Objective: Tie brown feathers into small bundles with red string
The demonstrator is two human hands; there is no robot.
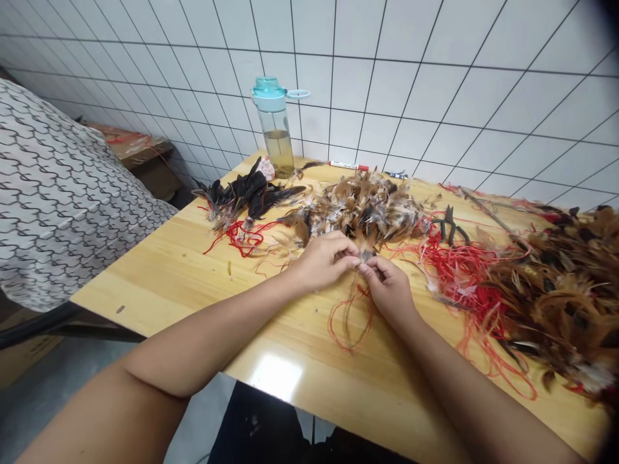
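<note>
Over the middle of the wooden table, my left hand [330,258] and my right hand [387,283] meet at the fingertips. Both are closed in a pinch around a small brown-and-grey feather [366,252]. A loop of red string [351,348] hangs below my fingers and lies on the tabletop. Just beyond my hands is a pile of brown and white feathers [358,203]. My fingertips hide the quill end of the held feather and where the string meets it.
On the left lie black feathers [251,190] and red string [244,238]. A water bottle [278,135] and a red-capped marker [348,165] stand or lie by the tiled wall. To the right are pliers [451,225], tangled red string [459,270] and a large brown feather heap [570,290].
</note>
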